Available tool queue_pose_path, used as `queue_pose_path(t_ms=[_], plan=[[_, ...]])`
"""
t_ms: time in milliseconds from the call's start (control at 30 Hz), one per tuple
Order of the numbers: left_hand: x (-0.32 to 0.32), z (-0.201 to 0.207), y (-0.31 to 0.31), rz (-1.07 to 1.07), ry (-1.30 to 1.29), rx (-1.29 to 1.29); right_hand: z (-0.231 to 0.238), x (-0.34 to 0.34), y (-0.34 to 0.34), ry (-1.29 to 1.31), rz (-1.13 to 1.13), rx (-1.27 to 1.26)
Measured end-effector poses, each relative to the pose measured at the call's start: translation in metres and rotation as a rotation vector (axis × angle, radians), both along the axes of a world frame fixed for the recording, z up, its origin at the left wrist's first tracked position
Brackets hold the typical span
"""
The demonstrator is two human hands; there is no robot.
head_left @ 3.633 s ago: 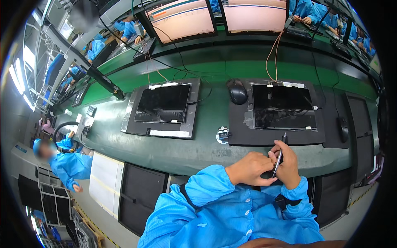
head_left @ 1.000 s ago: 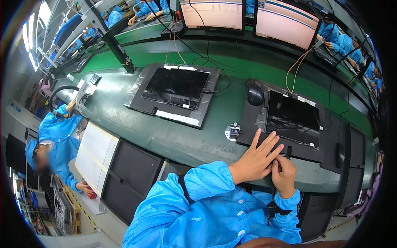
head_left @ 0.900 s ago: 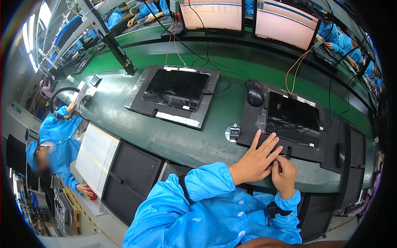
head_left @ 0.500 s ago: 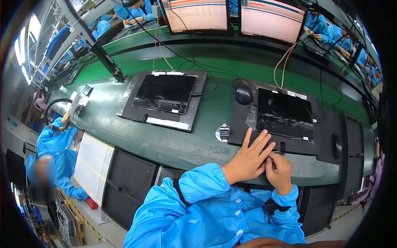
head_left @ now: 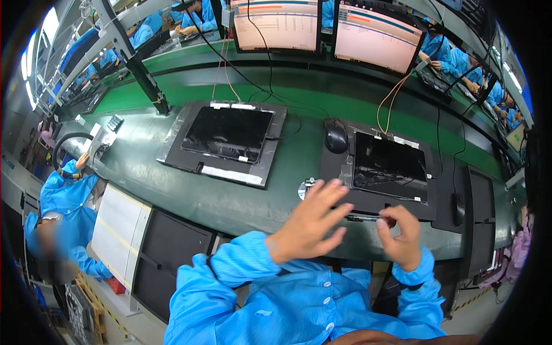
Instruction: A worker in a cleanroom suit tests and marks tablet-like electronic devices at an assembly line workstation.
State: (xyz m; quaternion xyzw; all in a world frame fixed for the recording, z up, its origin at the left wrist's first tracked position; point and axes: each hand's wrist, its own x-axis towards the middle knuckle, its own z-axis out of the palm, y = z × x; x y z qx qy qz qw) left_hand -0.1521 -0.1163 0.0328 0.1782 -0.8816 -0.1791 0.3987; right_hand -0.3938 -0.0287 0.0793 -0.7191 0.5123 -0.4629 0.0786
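Observation:
My left hand point(head_left: 310, 221), fingers spread and slightly blurred, is raised over the table edge, holding nothing. It partly covers a small black device point(head_left: 311, 183) beside the right pad. My right hand point(head_left: 402, 237) is curled, thumb and forefinger around the end of a thin dark stick-like tool point(head_left: 362, 218), whose exact kind I cannot make out. The tool runs along the near edge of a black pad point(head_left: 368, 200). On that pad lies a dark tablet-like screen panel point(head_left: 391, 168) with small white tabs, just beyond both hands.
Another screen panel point(head_left: 229, 133) rests on a second taped pad point(head_left: 178, 158) at left. Two mice, one black mouse point(head_left: 336, 135) between the pads and another mouse point(head_left: 458, 209) at right, have cables. Two monitors point(head_left: 376, 40) stand behind. A co-worker point(head_left: 69, 198) sits at left beside a white board point(head_left: 121, 230).
My hands have drawn apart. The left has lifted off the panel's near edge and moved left and toward me; the right has shifted slightly right, and the thin tool now shows.

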Motion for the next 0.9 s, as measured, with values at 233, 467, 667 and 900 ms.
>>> queue_pose_path(t_ms=[233,467,667,900], plan=[[0.138,0.021,-0.104,0.609,-0.395,-0.152,0.026,0.061,-0.155,0.332,0.180,-0.082],[0.189,-0.004,-0.157,0.713,-0.550,-0.039,-0.037,0.133,-0.274,0.577,0.220,0.104],[0.195,-0.015,-0.163,0.696,-0.570,0.029,-0.049,0.151,-0.285,0.582,0.232,0.118],[0.200,-0.019,-0.183,0.551,-0.353,-0.267,-0.006,0.157,-0.273,0.466,0.201,0.162]])
